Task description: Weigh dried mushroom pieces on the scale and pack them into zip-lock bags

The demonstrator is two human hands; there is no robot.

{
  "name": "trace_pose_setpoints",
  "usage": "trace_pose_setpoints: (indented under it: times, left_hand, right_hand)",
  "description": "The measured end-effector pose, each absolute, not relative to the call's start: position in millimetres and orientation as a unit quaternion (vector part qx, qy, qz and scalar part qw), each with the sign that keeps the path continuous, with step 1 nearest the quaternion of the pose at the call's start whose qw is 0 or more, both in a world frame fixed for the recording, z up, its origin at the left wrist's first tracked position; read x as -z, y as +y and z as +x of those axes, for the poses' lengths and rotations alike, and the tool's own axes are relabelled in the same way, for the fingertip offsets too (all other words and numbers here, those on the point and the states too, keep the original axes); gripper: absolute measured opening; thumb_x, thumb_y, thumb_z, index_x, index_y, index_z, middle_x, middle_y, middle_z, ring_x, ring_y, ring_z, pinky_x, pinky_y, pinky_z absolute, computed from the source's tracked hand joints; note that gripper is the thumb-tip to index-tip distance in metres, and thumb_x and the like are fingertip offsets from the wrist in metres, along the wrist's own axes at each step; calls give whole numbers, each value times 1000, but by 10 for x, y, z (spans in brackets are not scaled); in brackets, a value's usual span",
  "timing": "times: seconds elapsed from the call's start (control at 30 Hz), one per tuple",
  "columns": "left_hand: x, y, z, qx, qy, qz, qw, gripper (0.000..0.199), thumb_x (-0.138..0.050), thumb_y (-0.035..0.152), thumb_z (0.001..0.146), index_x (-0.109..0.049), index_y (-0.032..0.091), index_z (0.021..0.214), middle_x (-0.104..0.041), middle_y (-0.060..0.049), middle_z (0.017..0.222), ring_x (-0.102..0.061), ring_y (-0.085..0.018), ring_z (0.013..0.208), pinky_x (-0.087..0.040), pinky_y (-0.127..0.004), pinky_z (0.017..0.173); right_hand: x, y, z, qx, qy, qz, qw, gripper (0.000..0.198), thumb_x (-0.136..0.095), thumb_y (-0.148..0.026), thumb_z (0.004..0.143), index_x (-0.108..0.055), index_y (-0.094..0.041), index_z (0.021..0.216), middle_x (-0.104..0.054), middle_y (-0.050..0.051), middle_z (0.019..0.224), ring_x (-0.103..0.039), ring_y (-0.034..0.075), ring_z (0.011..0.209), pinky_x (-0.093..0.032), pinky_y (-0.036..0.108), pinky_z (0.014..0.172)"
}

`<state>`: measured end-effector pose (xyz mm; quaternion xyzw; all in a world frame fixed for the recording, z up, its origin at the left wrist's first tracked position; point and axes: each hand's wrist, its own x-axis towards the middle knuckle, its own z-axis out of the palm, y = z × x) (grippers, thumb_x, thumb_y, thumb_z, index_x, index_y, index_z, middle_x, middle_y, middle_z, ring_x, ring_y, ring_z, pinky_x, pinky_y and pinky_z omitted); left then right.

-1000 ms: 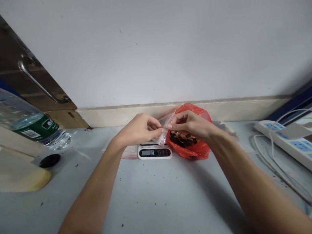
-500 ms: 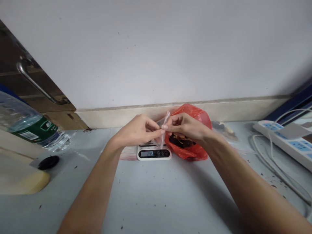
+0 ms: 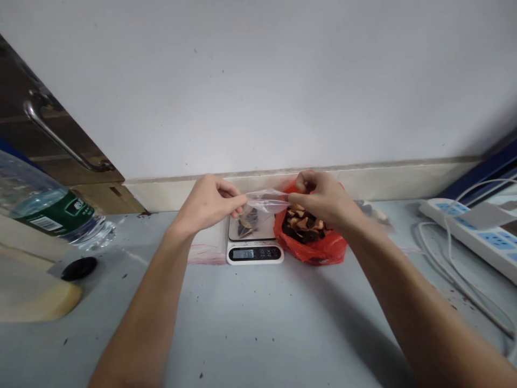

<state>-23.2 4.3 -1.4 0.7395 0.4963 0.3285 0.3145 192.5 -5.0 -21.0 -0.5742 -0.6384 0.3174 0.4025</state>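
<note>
A clear zip bag [image 3: 264, 207] with a few dark pieces inside rests on a white digital kitchen scale [image 3: 255, 262], whose display is lit. My left hand [image 3: 210, 202] pinches one top corner of the bag between thumb and fingers. The other top corner is pinched by my right hand [image 3: 321, 196], so the mouth is stretched sideways between both hands. Just right of the scale, partly under my right hand, a red plastic bag [image 3: 319, 256] stands open, holding dark and tan dried pieces [image 3: 302, 223].
Flat clear bags with red edges [image 3: 205, 254] lie left of the scale. A water bottle [image 3: 60, 207], a black lid [image 3: 79, 268] and a pale container [image 3: 36, 291] stand at left. To the right are a power strip [image 3: 476, 231], white cables [image 3: 444, 269] and another clear bag [image 3: 375, 214].
My hands have moved apart, left hand leftward and right hand rightward, drawing the zip bag's top out wide. The scale's reading has changed, and more of the red bag's contents show.
</note>
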Motion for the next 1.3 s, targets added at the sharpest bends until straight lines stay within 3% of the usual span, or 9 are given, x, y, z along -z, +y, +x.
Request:
trace_pose_setpoints:
  times: [0.13, 0.3, 0.47, 0.6, 0.73, 0.83, 0.93, 1.23, 1.3]
  left_hand:
    - [45, -62, -69, -365, 443, 780, 249, 18, -61, 19, 68, -63, 21, 50, -61, 2, 50, -57, -14, 50, -42, -25, 50]
    - [54, -108, 18, -412, 325, 829, 193, 14, -62, 18, 77, -69, 21, 65, -68, 1, 62, -61, -14, 61, -50, -26, 63]
    - [169, 142, -145, -523, 431, 699, 229, 32, -63, 41, 95, -71, 25, 121, -71, -9, 131, -66, -26, 121, -55, -38, 99]
    - [278, 254, -191, -463, 415, 617, 482, 61, -68, 53, 95, -51, 35, 151, -72, -8, 128, -71, -26, 116, -58, -44, 98]
    - [243, 269, -102, -513, 415, 545, 517, 68, -87, 42, 80, -60, 28, 141, -78, -5, 106, -75, -22, 103, -60, -36, 90]
    - [196, 300, -5, -532, 438, 528, 496, 52, -94, 42, 70, -75, 21, 113, -81, -7, 102, -76, -23, 99, -60, -34, 86]
    - [188, 319, 129, -532, 416, 570, 468, 38, -96, 45, 65, -81, 19, 88, -83, -8, 101, -76, -25, 101, -60, -35, 87]
    - [156, 141, 511, -578, 303, 677, 340, 11, -82, 32, 86, -86, 25, 93, -83, -4, 104, -75, -22, 105, -59, -35, 97]
    - [145, 122, 516, -577, 285, 694, 321, 10, -81, 31, 87, -86, 26, 95, -82, -5, 106, -74, -21, 105, -59, -33, 95]
  right_hand:
    - [198, -93, 1842, -199, -720, -528, 405, 13, -62, -12, 69, -64, -22, 61, -64, 6, 91, -59, 20, 83, -46, 31, 70]
    - [135, -144, 1918, -282, -769, -511, 261, 14, -65, -15, 73, -75, -22, 79, -68, 2, 80, -61, 18, 73, -47, 30, 67]
    - [35, -160, 2160, -244, -753, -499, 354, 85, -85, -45, 74, -54, -27, 152, -71, 4, 95, -66, 25, 85, -53, 38, 81]
    - [11, -159, 2304, -287, -733, -462, 408, 97, -86, -55, 75, -44, -30, 158, -70, 4, 97, -68, 26, 87, -55, 38, 80]
    - [-5, -130, 2538, -280, -747, -472, 375, 85, -82, -53, 76, -53, -29, 152, -74, 4, 97, -68, 24, 80, -54, 36, 72]
    - [-45, -124, 2812, -258, -790, -482, 278, 46, -75, -59, 78, -79, -26, 109, -76, 5, 90, -67, 23, 78, -51, 35, 68]
    - [-74, -133, 3048, -232, -782, -537, 215, 44, -67, -65, 83, -78, -24, 76, -75, 6, 79, -62, 20, 68, -46, 34, 60]
    - [-43, -105, 2951, -195, -754, -578, 245, 59, -80, -63, 67, -78, -25, 112, -79, 8, 99, -70, 25, 81, -51, 36, 67]
    - [-50, -98, 2884, -192, -758, -575, 240, 45, -78, -55, 72, -80, -25, 104, -79, 5, 92, -69, 23, 78, -51, 35, 68]
